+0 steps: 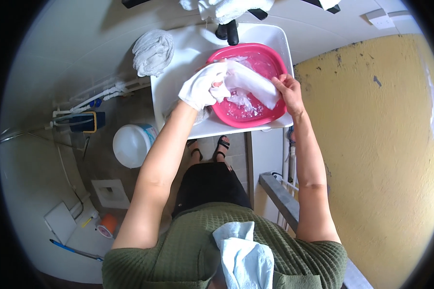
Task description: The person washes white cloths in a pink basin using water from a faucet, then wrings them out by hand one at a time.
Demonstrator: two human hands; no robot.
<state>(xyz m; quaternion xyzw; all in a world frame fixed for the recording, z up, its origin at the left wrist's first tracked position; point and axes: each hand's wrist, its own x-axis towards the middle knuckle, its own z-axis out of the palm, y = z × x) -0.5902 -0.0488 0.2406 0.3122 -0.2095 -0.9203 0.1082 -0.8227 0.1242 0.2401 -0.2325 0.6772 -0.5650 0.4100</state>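
Observation:
A long, wet-looking white cloth (pixel 250 83) is stretched over a pink basin (pixel 222 118) that holds water and suds. One end is wrapped over my left hand (pixel 216 85) and wrist, so that only a little skin shows through the folds. That hand seems closed on the cloth, though most of its fingers are hidden. At the basin's right rim, my right hand (pixel 290 91) pinches the other end between thumb and fingers. More white fabric lies in the water beneath the cloth.
The basin sits in a white sink (pixel 178 43) under a black faucet (pixel 232 32). A grey towel (pixel 153 52) rests on the sink's left corner. A white bucket (pixel 131 146) stands on the floor at left. A metal rail (pixel 279 197) runs beside my right arm, near a yellow wall (pixel 366 144).

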